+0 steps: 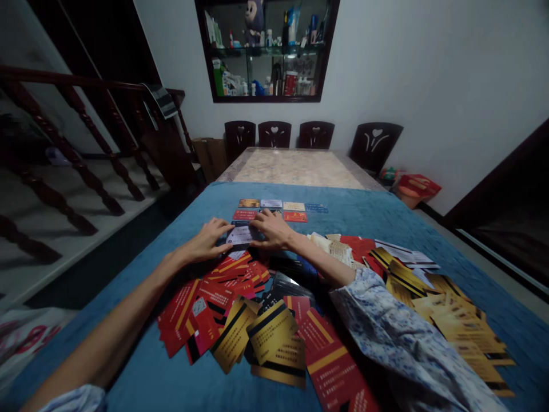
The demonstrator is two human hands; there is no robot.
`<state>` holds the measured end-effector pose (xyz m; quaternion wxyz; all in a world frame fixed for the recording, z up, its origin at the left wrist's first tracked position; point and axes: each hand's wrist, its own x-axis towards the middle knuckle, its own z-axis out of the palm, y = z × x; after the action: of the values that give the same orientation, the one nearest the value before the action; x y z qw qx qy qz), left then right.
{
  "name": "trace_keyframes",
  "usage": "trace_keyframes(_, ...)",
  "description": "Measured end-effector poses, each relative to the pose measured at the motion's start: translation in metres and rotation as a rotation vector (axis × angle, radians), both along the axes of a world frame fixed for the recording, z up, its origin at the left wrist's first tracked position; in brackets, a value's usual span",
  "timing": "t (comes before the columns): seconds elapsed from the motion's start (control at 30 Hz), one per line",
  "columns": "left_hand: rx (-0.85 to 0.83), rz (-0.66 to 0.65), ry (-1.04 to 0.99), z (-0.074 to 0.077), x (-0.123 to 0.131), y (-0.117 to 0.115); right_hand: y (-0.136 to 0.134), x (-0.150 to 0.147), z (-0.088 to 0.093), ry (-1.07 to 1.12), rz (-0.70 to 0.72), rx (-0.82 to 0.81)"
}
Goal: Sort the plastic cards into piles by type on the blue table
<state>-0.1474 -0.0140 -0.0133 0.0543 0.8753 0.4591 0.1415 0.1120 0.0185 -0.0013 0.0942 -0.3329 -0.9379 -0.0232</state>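
Observation:
A pale lilac card [241, 235] lies between my two hands, just above the card heap. My left hand [210, 238] has its fingertips and thumb at the card's left edge. At its right edge are the curled fingers and thumb of my right hand [273, 230]. Beyond them, small cards sit in rows, among them a gold card [249, 203], a white card [271, 203], a cream card [294, 206], a blue card [316, 208] and red cards [295, 217]. Part of the nearer row is hidden by my right hand.
Heaped red cards [180, 315] and gold cards [272, 332] spread nearer me on the blue cloth [158, 377]. More gold cards [461, 320] lie at the right. Chairs [274, 134] stand beyond the stone tabletop [295, 166]; a railing [81, 114] is at the left.

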Motion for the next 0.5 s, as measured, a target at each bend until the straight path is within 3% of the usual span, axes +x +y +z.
trace_keyframes(0.5,0.064,-0.037,0.157,0.018,0.047,0.063,0.043,0.039,0.013,-0.040,-0.145,-0.037)
